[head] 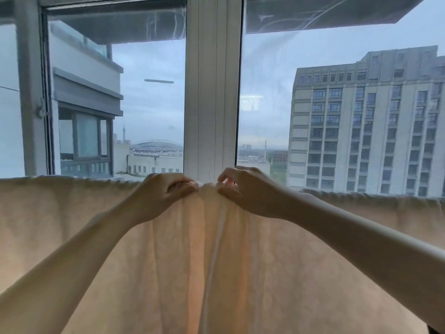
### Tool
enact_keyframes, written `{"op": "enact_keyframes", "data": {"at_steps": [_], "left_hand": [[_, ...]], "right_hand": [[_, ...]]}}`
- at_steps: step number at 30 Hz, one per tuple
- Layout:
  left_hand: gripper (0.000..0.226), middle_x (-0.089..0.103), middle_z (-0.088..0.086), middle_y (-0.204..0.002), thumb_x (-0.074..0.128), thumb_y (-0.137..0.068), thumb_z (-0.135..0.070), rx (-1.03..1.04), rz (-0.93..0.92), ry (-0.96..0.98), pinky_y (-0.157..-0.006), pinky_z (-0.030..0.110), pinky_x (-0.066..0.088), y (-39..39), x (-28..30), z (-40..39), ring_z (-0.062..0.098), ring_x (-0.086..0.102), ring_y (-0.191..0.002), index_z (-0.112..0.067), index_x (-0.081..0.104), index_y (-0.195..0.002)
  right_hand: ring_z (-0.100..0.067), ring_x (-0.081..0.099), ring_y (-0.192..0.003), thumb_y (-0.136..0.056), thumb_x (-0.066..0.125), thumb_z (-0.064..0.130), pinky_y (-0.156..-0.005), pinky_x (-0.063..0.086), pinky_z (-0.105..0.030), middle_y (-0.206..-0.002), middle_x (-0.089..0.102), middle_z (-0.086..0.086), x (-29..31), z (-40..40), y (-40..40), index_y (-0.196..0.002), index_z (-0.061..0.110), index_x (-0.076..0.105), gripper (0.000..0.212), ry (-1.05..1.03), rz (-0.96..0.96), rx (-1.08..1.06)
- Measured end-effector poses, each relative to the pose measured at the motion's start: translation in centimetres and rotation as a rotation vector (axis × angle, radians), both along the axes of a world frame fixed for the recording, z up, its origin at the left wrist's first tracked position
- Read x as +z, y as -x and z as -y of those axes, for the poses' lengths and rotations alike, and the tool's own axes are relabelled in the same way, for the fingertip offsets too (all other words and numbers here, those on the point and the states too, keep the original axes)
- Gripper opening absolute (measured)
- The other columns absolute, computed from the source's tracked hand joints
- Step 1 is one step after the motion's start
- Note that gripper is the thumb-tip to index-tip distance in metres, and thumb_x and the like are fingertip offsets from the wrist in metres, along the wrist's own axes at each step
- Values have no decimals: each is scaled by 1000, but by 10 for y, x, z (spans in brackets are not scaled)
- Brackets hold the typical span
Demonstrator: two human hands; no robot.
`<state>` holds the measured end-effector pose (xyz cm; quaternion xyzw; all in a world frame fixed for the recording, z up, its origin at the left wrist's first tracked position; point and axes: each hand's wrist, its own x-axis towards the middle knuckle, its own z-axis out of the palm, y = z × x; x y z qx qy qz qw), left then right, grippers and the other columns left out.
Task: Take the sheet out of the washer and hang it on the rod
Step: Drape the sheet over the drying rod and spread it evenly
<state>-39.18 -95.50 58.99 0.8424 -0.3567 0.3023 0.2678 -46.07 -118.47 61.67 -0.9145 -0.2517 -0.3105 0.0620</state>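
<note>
A cream sheet [72, 225] hangs draped across the whole width of the view, its top edge folded over a rod that the cloth hides. My left hand [163, 194] pinches the top edge just left of centre. My right hand [245, 191] pinches the same edge just to the right, a small gap apart. Between the two hands the cloth is bunched into vertical folds that run down the middle. The washer is out of view.
Right behind the sheet stands a large window with a white frame post [213, 92] at centre. An opened sash [33, 92] is at the left. Tall buildings [366, 121] show outside.
</note>
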Motion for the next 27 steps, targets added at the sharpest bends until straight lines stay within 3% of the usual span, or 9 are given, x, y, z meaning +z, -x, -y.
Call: {"op": "enact_keyframes", "data": {"at_steps": [4, 8, 13, 18, 21, 24, 27], "left_hand": [[62, 67, -19, -104, 31, -81, -73, -30, -2, -101, -87, 24, 48, -17, 4, -33, -6, 59, -95, -32, 66, -113], [46, 65, -19, -106, 31, -96, -58, -41, 55, -133, -88, 29, 49, -42, 1, -79, 1, 60, -97, -31, 64, -114], [32, 66, -16, -91, 40, -96, -46, -77, 202, -86, -74, 31, 51, -74, -8, -131, 7, 64, -83, -26, 64, -101], [15, 61, -13, -68, 56, -94, -23, -39, 287, 86, -62, 21, 37, -92, 4, -159, 9, 60, -64, -18, 67, -85], [21, 66, -11, -75, 52, -95, -34, -24, 258, 117, -63, 28, 44, -98, 5, -181, 10, 61, -67, -22, 67, -89], [28, 67, -20, -86, 44, -95, -45, -67, 142, 30, -68, 25, 48, -103, 2, -206, -1, 62, -76, -28, 66, -97], [19, 60, -29, -83, 47, -98, -35, -33, 110, 10, -68, 21, 47, -109, -5, -231, -10, 57, -77, -32, 66, -98]], "right_hand": [[-18, 63, -89, -86, 41, 57, -78, 55, -43, -108, 66, -2, -1, -35, -11, -108, 23, 60, 45, -33, 6, -53], [-19, 65, -81, -91, 57, 36, -75, 55, -43, -93, 70, -4, 1, -73, -26, -97, 17, 66, 21, -23, 19, -128], [-21, 64, -72, -94, 54, 20, -79, 53, -43, -78, 67, -3, 0, -123, -38, -86, 15, 66, 15, 90, 167, -343], [-21, 61, -67, -96, 50, 20, -69, 55, -41, -79, 63, -4, 9, -171, -58, -86, 10, 61, 18, -78, 289, -367], [-16, 58, -66, -98, 44, 24, -66, 55, -38, -80, 60, -1, 1, -200, -64, -87, 11, 57, 21, -106, 283, -309], [-12, 58, -69, -98, 43, 24, -71, 55, -34, -84, 59, 0, -9, -225, -65, -94, 13, 58, 20, 40, 178, -289], [-12, 61, -74, -96, 47, 22, -73, 55, -28, -96, 63, -1, -4, -238, -72, -106, 12, 59, 19, 0, 130, -239]]}}
